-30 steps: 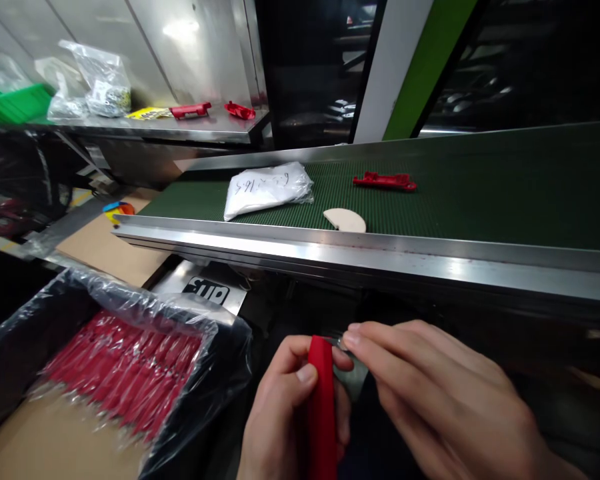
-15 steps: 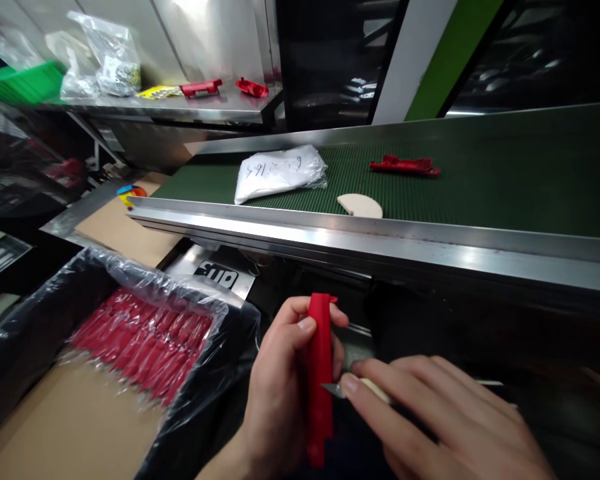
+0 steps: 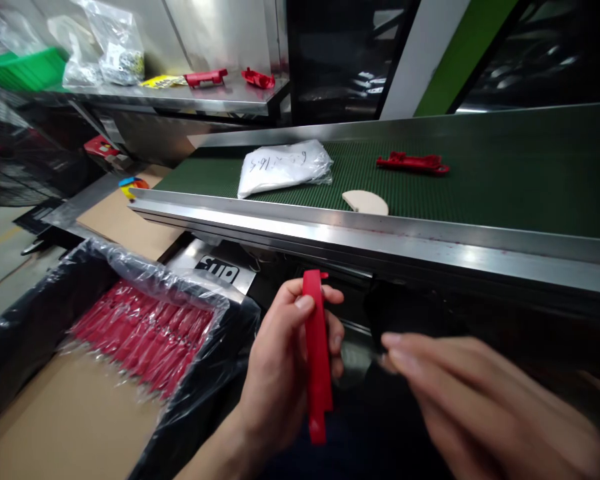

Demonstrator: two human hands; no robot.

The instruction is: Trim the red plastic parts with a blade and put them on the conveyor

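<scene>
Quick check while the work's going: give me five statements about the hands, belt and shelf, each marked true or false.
1. The left hand holds a red part. True.
2. Both hands grip that part. False: the right hand is apart from it.
3. A white bag lies on the green belt. True.
4. Nothing red is on the belt. False: a red piece lies there.
5. The metal shelf bears red pieces. True.

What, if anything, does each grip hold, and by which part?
The left grip holds a long, narrow red plastic part toward its upper end. Whether the right grip holds anything is too blurred to tell.
</scene>
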